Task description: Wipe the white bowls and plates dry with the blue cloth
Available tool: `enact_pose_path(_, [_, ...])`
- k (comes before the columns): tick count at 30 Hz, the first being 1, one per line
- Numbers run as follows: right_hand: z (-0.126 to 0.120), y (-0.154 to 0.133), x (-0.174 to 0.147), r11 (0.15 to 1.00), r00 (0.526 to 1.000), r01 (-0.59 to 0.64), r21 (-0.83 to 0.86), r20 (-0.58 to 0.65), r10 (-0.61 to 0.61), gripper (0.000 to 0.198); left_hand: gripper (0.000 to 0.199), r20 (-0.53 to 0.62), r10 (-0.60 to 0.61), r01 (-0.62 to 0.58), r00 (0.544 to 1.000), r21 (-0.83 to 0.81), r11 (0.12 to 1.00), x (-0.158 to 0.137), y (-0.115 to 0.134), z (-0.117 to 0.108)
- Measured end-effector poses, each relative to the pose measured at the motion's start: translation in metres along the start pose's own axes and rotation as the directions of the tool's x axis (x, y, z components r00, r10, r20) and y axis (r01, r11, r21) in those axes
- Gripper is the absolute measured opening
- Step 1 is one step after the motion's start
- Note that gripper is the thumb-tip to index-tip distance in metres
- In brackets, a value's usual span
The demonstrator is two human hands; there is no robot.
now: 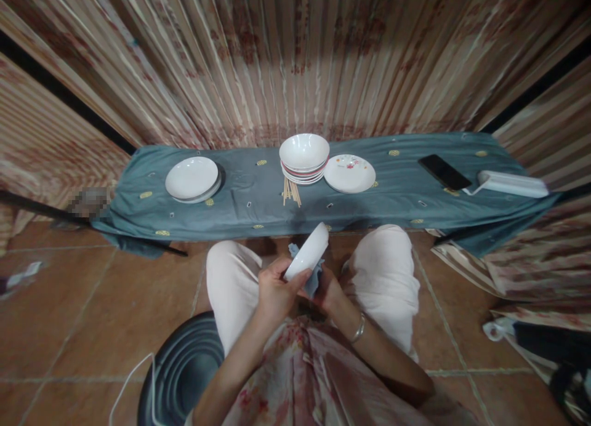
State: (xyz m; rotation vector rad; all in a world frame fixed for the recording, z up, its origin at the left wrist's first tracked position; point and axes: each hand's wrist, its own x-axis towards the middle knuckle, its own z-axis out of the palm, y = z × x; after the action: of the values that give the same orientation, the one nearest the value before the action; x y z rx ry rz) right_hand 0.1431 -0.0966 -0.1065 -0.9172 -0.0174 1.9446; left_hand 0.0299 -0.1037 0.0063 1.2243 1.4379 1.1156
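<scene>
A white bowl (308,250), tipped on its side, is held over my lap. My left hand (278,283) is closed around its near-left edge, with the thumb on the outer wall. A light blue cloth (314,282) lies against the bowl, and a bit of it sticks out past the far-left rim. My right hand (327,289) is closed on this cloth at the bowl's right side; the bowl and cloth partly hide its fingers. Beyond, on the low table, stands a stack of white bowls (305,154) with wooden chopsticks (290,193) in front of it.
A teal cloth (249,195) covers the table. It bears a plate stack (191,178) at left, a flowered plate (349,176), a black phone (444,172) and a white device (512,184) at right. A black ridged tub (159,358) stands on the floor by my left leg.
</scene>
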Motion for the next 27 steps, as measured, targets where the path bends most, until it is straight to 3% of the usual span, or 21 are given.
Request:
enact_pose_path(4, [0.006, -0.002, -0.012, 0.975, 0.981, -0.184, 0.126, -0.041, 0.19, 0.013, 0.021, 0.015, -0.002, 0.003, 1.0, -0.039, 0.999, -0.001, -0.003, -0.001])
enact_pose_path(8, [0.014, -0.009, -0.02, 0.96, 0.97, -0.184, 0.212, -0.121, 0.213, 0.022, 0.02, 0.011, -0.059, 0.059, 0.998, -0.082, 0.995, -0.005, -0.007, -0.003])
enact_pose_path(11, [0.02, -0.014, -0.022, 0.964, 0.969, -0.158, 0.212, -0.157, 0.193, 0.028, 0.019, 0.023, -0.076, 0.078, 0.997, -0.125, 0.989, -0.007, -0.008, -0.004])
enact_pose_path(18, [0.021, -0.018, -0.017, 0.988, 0.944, -0.092, 0.124, -0.305, 0.126, 0.035, 0.049, 0.124, 0.006, 0.006, 0.992, -0.091, 0.996, -0.007, -0.012, -0.011])
enact_pose_path(23, [0.012, -0.016, -0.006, 0.994, 0.955, 0.014, 0.109, -0.295, 0.019, 0.028, 0.063, 0.268, -0.071, 0.151, 0.961, -0.293, 0.944, -0.006, -0.013, -0.014])
enact_pose_path(27, [0.004, -0.012, 0.002, 0.993, 0.971, 0.107, 0.043, -0.22, -0.095, 0.031, 0.058, 0.316, -0.112, 0.231, 0.942, -0.371, 0.9, -0.001, -0.013, -0.017])
